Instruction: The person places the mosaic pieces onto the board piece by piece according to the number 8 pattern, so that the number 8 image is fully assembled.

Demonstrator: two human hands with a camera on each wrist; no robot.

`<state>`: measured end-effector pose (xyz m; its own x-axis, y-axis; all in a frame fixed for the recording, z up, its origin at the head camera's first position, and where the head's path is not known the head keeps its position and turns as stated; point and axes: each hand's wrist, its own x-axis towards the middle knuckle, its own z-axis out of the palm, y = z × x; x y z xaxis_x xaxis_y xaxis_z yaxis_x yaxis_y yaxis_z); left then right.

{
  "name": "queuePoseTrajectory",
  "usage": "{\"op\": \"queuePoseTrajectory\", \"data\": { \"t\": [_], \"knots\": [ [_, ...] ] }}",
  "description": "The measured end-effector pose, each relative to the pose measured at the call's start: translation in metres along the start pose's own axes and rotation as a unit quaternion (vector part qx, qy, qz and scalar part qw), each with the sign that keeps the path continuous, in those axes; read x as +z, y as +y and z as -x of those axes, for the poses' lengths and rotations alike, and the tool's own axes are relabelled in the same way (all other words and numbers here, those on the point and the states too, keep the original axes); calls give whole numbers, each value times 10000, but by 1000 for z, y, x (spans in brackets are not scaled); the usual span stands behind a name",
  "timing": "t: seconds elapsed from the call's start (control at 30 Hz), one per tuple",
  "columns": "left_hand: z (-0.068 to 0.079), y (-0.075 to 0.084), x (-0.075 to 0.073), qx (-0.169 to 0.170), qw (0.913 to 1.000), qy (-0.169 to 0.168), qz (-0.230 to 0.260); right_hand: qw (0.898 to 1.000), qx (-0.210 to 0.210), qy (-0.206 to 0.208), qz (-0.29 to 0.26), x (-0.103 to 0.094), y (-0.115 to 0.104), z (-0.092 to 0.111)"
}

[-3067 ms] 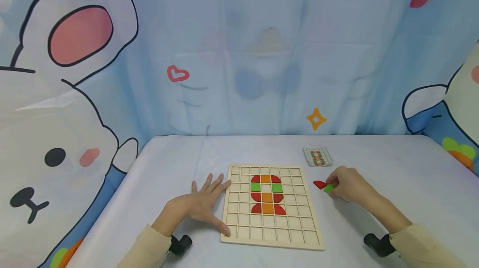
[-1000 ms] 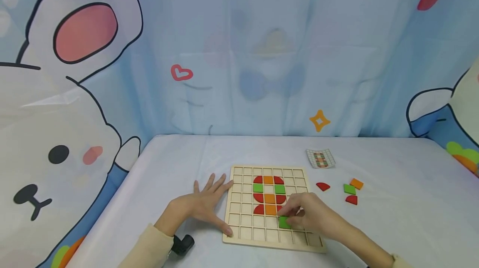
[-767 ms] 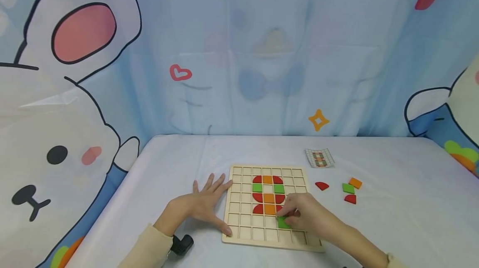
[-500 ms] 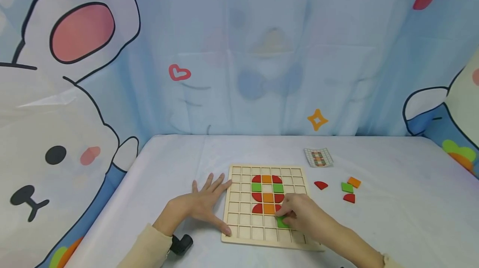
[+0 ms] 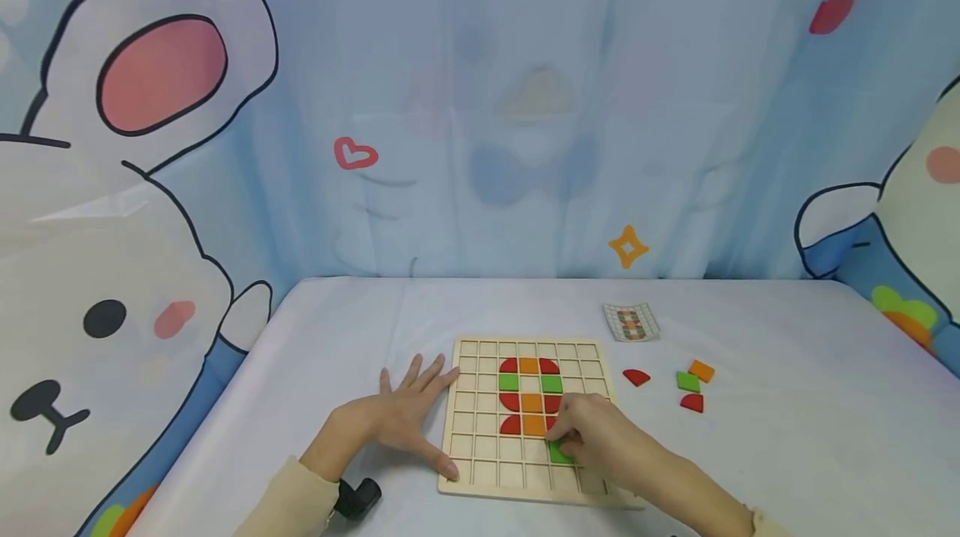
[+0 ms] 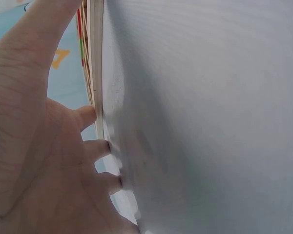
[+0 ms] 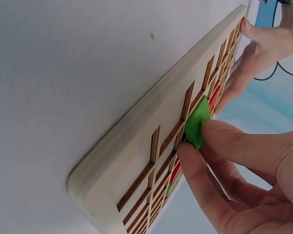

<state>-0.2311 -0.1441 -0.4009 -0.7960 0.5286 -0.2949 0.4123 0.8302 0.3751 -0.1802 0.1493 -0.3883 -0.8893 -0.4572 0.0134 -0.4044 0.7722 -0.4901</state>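
Note:
A pale wooden grid board (image 5: 517, 494) lies on the white table. My left hand (image 5: 408, 416) is spread along its left edge, thumb at the near corner and a fingertip at the side. Over the lower right of the board, my right hand (image 5: 600, 433) pinches a green square tile (image 7: 198, 122) between thumb and fingers. The right wrist view shows that tile tilted, with its edge at a cell. Set in the board's upper middle are orange squares (image 5: 528, 366), green squares (image 5: 508, 383) and red quarter-circle pieces (image 5: 509, 367). My right fingers partly cover the lowest right red one.
Right of the board lie a red quarter-circle piece (image 5: 637, 377), an orange square (image 5: 702, 370), a green square (image 5: 687, 382) and another red piece (image 5: 692, 403). A pattern card (image 5: 632, 323) lies behind them. A blue printed curtain (image 5: 465, 187) hangs at the table's back edge.
About three seconds ago my right hand was at the loose pieces right of the board; it has since brought a green tile over the lower cells. My left hand has stayed put.

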Motion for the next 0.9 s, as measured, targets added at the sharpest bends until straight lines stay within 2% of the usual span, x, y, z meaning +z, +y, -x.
{"op": "queuePoseTrajectory", "data": {
  "t": [0.53,0.73,0.9],
  "knots": [
    [0,-2,3,71,10000,29,18,10000,40,15,-81,2,1,3],
    [0,-2,2,72,10000,28,2,9995,262,-28,-193,2,-1,2],
    [1,-2,2,112,9999,25,42,9995,102,-96,-267,2,1,3]
  ]
}}
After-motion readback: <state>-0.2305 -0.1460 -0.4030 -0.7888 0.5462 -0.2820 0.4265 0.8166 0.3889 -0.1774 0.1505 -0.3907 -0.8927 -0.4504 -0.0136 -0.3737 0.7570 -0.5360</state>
